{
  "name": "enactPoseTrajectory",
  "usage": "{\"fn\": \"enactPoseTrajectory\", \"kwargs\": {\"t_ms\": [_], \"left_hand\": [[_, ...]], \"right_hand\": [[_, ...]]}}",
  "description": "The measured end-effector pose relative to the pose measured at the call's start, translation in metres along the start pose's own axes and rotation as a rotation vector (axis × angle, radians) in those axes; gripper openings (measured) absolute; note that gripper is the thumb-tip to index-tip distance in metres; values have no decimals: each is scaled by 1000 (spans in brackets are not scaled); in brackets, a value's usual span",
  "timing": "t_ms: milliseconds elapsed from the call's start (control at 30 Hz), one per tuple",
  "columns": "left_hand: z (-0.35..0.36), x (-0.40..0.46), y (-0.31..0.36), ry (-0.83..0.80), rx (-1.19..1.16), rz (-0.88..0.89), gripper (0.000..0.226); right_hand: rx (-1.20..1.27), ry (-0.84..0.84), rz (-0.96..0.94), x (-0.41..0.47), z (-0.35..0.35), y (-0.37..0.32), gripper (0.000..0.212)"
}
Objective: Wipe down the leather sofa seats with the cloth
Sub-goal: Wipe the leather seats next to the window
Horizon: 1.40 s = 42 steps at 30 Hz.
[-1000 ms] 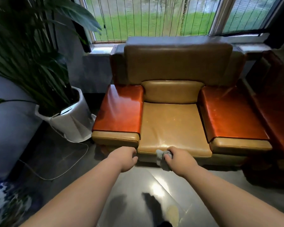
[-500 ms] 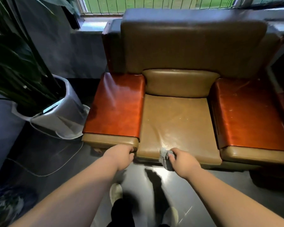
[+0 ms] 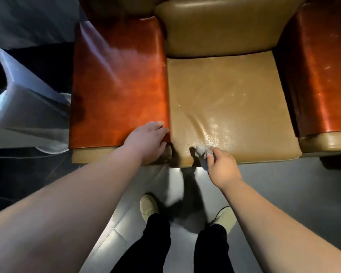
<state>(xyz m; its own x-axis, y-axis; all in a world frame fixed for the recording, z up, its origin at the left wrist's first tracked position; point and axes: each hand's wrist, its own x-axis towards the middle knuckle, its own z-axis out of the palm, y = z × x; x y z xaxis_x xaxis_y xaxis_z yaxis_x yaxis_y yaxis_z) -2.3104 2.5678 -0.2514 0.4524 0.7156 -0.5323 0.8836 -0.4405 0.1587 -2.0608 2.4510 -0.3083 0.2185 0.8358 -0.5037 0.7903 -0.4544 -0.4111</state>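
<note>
Cloth (image 3: 203, 150), grey, bunched: pinched in my right hand (image 3: 221, 167) at the front edge of the tan seat cushion (image 3: 228, 107). My left hand (image 3: 148, 141) rests on the orange armrest's (image 3: 118, 83) front corner, fingers curled over its edge. Beige shoes (image 3: 148, 206) on grey floor (image 3: 283, 186) below.

Head view, steeply down, close.
</note>
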Motion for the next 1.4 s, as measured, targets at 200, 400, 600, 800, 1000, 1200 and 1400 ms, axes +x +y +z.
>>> {"fn": "enactPoseTrajectory", "kwargs": {"t_ms": [200,400,600,800,1000,1200,1400], "left_hand": [[49,72,-26,130,103,1,76],[96,92,-24,381,160,-54,78],[101,91,-23,466,160,-45,77],[99,93,-23,481,148,-42,77],[100,93,-24,509,142,-30,75],[102,93,-25,513,144,-26,75],[104,93,-28,540,148,-12,75]], "right_hand": [[-218,270,40,82,57,11,34],[-293,97,-14,101,133,31,71],[-248,284,-173,171,124,29,72],[-576,115,-600,153,144,24,56],[-480,62,-649,192,110,42,61],[-328,145,-617,166,145,-3,59],[-499,68,-888,158,118,68,59]]}}
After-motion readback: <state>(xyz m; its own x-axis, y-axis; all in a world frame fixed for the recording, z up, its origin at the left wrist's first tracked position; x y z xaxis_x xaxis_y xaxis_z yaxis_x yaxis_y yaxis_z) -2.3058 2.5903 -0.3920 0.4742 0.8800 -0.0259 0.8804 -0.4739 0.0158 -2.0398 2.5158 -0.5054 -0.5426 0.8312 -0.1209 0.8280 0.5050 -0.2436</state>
